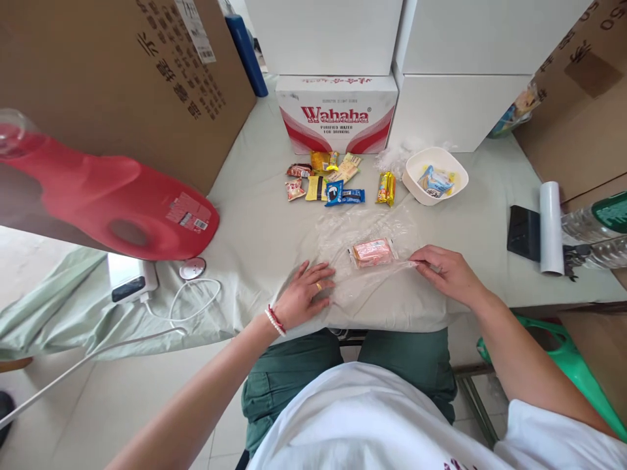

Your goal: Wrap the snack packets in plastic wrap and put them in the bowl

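A sheet of clear plastic film [343, 232] lies spread on the cloth-covered table in front of me. On top of it rests a small pink wrapped snack [372, 252]. My left hand [306, 294] lies flat with its fingers apart at the film's left edge, touching it. At the right, my right hand [441, 271] pinches the film's edge between thumb and fingers and pulls it taut. Beyond the film sit several small wrapped snacks [317, 188], two yellow snack sticks [386, 188] and a white bowl [410, 186] with a blue packet [435, 181] inside.
A Wahaha carton [337, 134] and white boxes [465, 111] stand at the back. A red jug [122, 202] and white power bank [130, 277] with a cable are at left. At right are a film roll [552, 228], a black object [523, 230] and bottles [607, 215].
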`<state>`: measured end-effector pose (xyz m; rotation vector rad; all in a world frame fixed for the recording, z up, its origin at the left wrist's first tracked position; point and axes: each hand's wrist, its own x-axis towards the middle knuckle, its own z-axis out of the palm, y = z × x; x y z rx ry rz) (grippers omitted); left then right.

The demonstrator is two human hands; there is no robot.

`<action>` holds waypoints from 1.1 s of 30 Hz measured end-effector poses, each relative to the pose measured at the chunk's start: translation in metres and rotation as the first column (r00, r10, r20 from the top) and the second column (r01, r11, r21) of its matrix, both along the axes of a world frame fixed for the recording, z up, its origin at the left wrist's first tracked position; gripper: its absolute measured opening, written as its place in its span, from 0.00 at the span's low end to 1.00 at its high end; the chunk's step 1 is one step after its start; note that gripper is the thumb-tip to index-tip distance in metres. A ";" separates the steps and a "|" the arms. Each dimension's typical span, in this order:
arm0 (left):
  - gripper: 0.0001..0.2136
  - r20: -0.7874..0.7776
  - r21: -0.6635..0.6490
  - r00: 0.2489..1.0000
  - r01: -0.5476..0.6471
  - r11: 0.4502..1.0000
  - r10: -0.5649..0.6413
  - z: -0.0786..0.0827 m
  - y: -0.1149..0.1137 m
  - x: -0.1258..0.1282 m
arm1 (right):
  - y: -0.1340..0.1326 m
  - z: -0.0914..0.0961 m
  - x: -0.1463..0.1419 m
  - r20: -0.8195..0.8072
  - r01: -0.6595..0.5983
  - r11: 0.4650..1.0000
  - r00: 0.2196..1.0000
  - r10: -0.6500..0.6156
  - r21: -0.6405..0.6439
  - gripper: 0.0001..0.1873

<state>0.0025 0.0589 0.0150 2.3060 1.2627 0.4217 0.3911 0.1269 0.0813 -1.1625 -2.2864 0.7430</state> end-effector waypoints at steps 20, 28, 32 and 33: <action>0.09 0.288 0.374 0.588 -0.796 0.476 0.756 0.009 0.024 0.012 | 0.110 -0.005 -0.058 0.472 0.313 0.921 0.791 -0.389 0.233 0.19; 0.24 -0.029 0.512 0.976 -0.169 0.842 0.214 0.037 0.010 0.083 | 0.149 -0.020 -0.140 0.579 0.047 0.995 0.810 -0.088 0.085 0.44; 0.25 -0.203 0.278 0.954 -0.159 0.947 0.220 0.025 0.034 0.093 | 0.148 -0.009 -0.137 0.582 0.116 0.992 0.811 -0.060 -0.059 0.25; 0.25 -0.217 0.250 0.951 -0.164 0.954 0.220 0.022 0.038 0.093 | 0.143 -0.002 -0.131 0.536 0.067 0.993 0.844 -0.005 -0.096 0.20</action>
